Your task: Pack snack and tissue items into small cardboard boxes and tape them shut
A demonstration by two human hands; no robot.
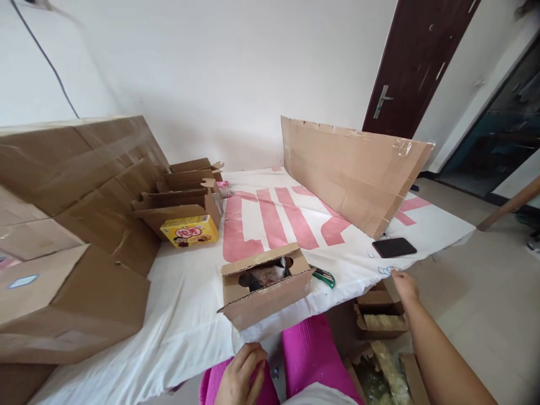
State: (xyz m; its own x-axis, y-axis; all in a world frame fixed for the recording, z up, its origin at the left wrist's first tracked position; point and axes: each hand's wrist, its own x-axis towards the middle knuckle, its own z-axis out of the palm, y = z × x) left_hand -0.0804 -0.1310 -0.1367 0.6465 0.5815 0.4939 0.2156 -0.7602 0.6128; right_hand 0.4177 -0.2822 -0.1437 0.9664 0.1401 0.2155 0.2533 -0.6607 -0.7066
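The two hands are well apart. The left hand (242,374) is loosely curled above the pink trousers (310,351), just off the near edge of the surface (189,298); whether it is closed on anything cannot be told. The right hand (405,286) has its fingertips at a small blue-marked slip (385,270) by the surface edge; whether the slip is pinched or merely touched cannot be determined. A phone (394,247) lies just beyond that slip. An open-topped cardboard box (268,301) stands before the person, its dark contents (265,275) partly visible. A green cutter (323,277) lies at the box's right end. A yellow carton (189,231) stands farther left.
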